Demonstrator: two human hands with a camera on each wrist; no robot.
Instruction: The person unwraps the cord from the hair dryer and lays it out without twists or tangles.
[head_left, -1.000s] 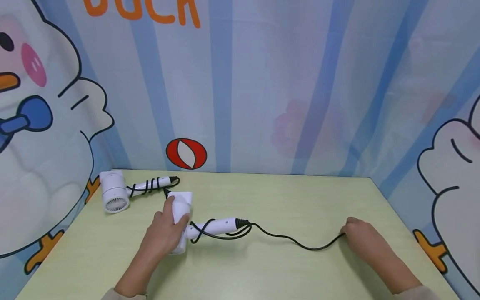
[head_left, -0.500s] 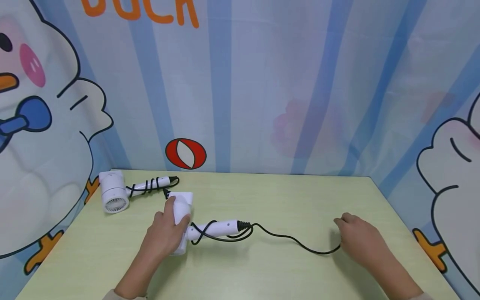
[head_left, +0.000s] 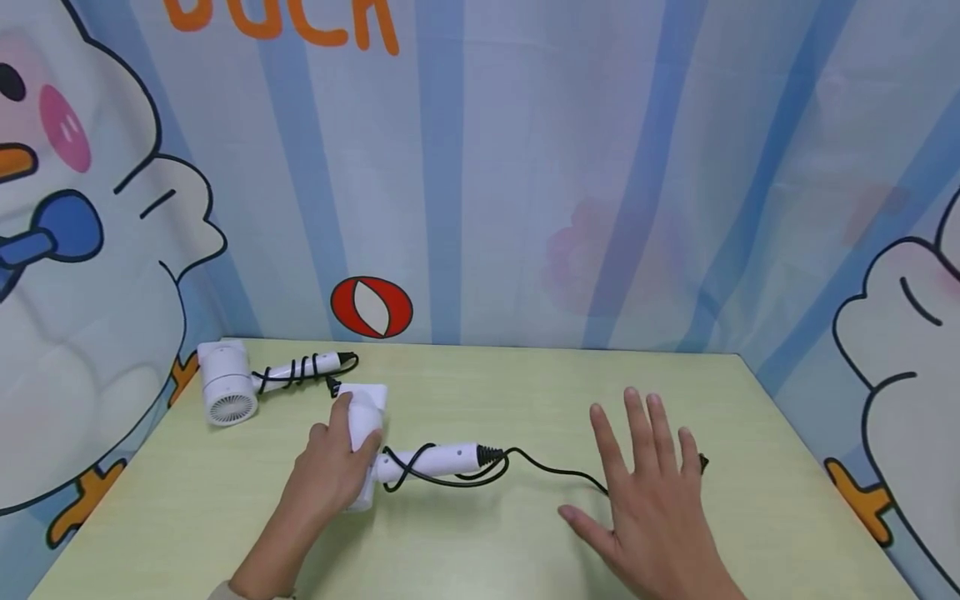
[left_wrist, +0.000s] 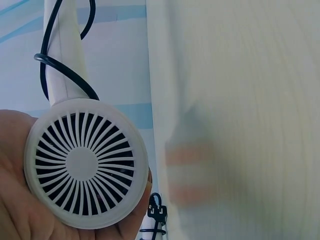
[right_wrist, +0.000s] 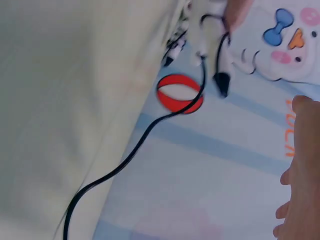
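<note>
My left hand (head_left: 318,467) grips the body of a white hair dryer (head_left: 431,460), its handle pointing right. In the left wrist view, the dryer's round slatted grille (left_wrist: 82,163) faces the camera, with fingers and palm around the barrel. Loops of black cord (head_left: 558,471) cross the handle, and the loose end runs right across the table. Over that cord my right hand (head_left: 652,508) is spread, fingers straight and holding nothing. A small black end of the cord (head_left: 703,463) shows just beyond its little finger. In the right wrist view the cord (right_wrist: 145,137) passes apart from the hand (right_wrist: 305,170).
A second white hair dryer (head_left: 228,387) lies at the table's back left, its cord wound round its handle. Its black plug (head_left: 333,387) sits close to the held dryer. A printed curtain (head_left: 495,167) stands behind the pale table (head_left: 562,392).
My right hand has let go of the cord, spread its fingers and moved left. My left hand stays on the hair dryer, which has barely shifted.
</note>
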